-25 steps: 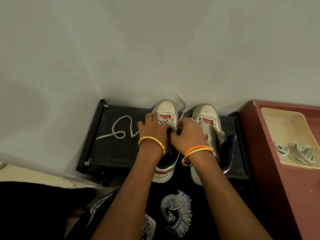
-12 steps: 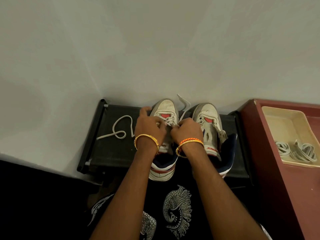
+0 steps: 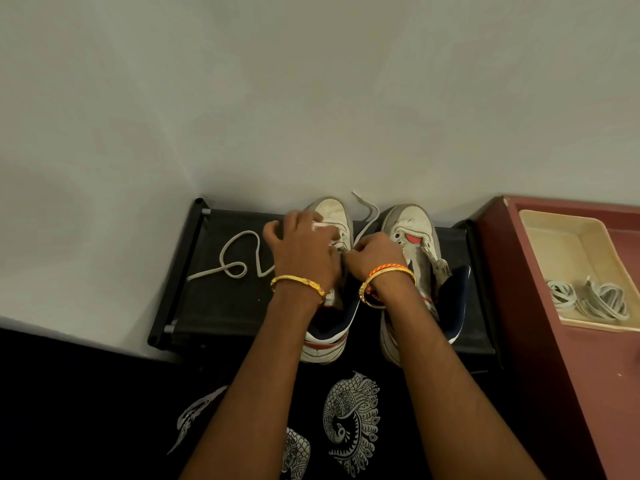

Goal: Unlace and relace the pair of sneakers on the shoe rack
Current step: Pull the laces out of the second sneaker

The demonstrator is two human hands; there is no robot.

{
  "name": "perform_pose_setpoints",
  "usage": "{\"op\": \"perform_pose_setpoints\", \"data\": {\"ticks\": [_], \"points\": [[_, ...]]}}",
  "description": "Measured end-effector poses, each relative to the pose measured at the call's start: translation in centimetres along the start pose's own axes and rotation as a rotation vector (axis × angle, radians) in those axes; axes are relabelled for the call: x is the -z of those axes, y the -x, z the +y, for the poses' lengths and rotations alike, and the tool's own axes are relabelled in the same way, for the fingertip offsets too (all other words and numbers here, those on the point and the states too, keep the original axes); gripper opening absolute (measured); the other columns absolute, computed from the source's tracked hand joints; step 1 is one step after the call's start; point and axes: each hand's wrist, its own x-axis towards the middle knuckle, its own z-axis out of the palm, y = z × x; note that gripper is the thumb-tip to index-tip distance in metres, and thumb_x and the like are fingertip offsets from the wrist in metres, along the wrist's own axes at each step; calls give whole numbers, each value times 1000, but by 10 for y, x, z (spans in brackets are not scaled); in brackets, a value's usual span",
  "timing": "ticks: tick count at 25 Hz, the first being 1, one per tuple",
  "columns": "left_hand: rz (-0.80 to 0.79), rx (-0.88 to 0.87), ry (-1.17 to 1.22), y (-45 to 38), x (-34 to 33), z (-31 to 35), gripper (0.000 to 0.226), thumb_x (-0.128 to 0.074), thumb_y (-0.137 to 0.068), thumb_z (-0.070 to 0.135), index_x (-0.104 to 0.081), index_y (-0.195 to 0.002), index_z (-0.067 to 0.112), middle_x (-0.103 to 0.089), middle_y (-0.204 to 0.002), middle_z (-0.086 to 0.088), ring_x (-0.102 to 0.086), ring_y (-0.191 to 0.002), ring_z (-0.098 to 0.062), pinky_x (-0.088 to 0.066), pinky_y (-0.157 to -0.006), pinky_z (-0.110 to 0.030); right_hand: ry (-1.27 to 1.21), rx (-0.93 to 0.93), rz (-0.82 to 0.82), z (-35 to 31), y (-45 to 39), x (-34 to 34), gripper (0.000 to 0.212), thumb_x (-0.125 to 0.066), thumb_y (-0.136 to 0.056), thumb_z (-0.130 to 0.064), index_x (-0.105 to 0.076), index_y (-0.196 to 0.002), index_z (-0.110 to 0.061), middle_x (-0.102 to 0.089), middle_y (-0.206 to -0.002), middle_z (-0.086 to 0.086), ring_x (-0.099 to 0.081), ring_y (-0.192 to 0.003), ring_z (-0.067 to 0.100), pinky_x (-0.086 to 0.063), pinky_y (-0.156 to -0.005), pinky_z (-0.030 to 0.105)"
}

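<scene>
A black shoe rack point(image 3: 214, 306) stands against a pale wall point(image 3: 311, 98), and on its fabric top, at the far left, a loose white lace point(image 3: 239, 268) lies in a loop, its near end running under the left hand. The left hand point(image 3: 301, 251), with a gold bangle point(image 3: 298, 284) at the wrist, lies over the middle of the left sneaker point(image 3: 332, 216), fingers curled down onto the eyelet area; it is blurred, so whether it pinches the lace or only presses the shoe cannot be told. Only the white toe and the navy-lined heel opening of that sneaker show around the hand. Just beside it, nearly touching, the right hand point(image 3: 374, 254) is closed in a pinch at the inner edge of the same sneaker, and a second lace end point(image 3: 367, 216) rises from its fingertips toward the wall between the two toes. The right sneaker point(image 3: 415, 226) stands just right of that hand, unlaced at the red tongue patch, untouched. Further right, on a maroon cabinet point(image 3: 554, 375), a cream tray point(image 3: 568, 251) holds coiled grey laces point(image 3: 588, 299).
</scene>
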Motion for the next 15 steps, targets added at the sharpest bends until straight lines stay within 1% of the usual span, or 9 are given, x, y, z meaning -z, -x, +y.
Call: {"op": "perform_pose_setpoints", "data": {"ticks": [1, 3, 5, 8, 9, 11, 12, 15], "points": [[-47, -24, -76, -1, -1, 5, 31, -55, -88, 32, -61, -118, 30, -40, -140, 2, -25, -133, -20, -14, -108, -47, -2, -1, -15, 0, -1, 1, 22, -61, -85, -23, -69, -92, -4, -67, -94, 13, -52, -77, 23, -37, -67, 24], [-86, 1, -106, -3, -7, 8, 29, -55, -90, 32, -63, -118, 29, -39, -143, 1, -22, -135, -22, -13, -109, -49, -8, 2, -42, -1, -2, 3, 22, -60, -86, -20, -69, -98, -4, -67, -98, 11, -52, -79, 21, -38, -68, 24], [-63, 36, -96, -4, -13, 7, 30, -54, -91, 34, -62, -119, 28, -37, -145, 0, -24, -135, -23, -15, -108, -48, -16, 1, -53, -1, -1, 5, 23, -59, -87, -18, -69, -102, -4, -64, -93, 10, -51, -79, 19, -38, -68, 24], [-69, 48, -112, -5, -13, 5, 38, -51, -93, 36, -54, -128, 22, -25, -150, -2, -21, -136, -23, -17, -107, -46, -27, -11, -52, -2, 1, 5, 22, -59, -86, -17, -69, -99, -2, -57, -83, 7, -51, -77, 20, -38, -67, 25], [-67, 52, -106, -4, -11, 5, 38, -50, -93, 35, -54, -128, 21, -22, -151, -1, -19, -137, -23, -17, -106, -45, -29, -19, -51, -2, 1, 5, 21, -58, -85, -16, -69, -97, -2, -56, -81, 7, -51, -77, 21, -38, -67, 25], [-33, 98, -56, -3, -7, 5, 30, -52, -90, 32, -62, -116, 19, -20, -151, 2, -17, -137, -21, -17, -104, -44, -31, -34, -46, -4, 2, 5, 18, -56, -84, -15, -69, -91, -3, -56, -76, 7, -51, -75, 21, -39, -67, 26], [19, 142, -23, -3, -5, 3, 25, -53, -88, 30, -66, -107, 19, -22, -150, 3, -18, -137, -20, -17, -103, -44, -30, -37, -44, -4, 2, 6, 17, -56, -84, -15, -69, -89, -4, -57, -75, 7, -51, -74, 21, -40, -67, 26], [231, 379, 129, -2, 6, -12, 15, -55, -83, 26, -66, -89, 18, -34, -142, 3, -27, -132, -19, -20, -98, -44, -27, -36, -50, -3, 2, 7, 20, -57, -85, -16, -70, -92, -2, -58, -76, 7, -49, -67, 17, -41, -68, 27]]}}
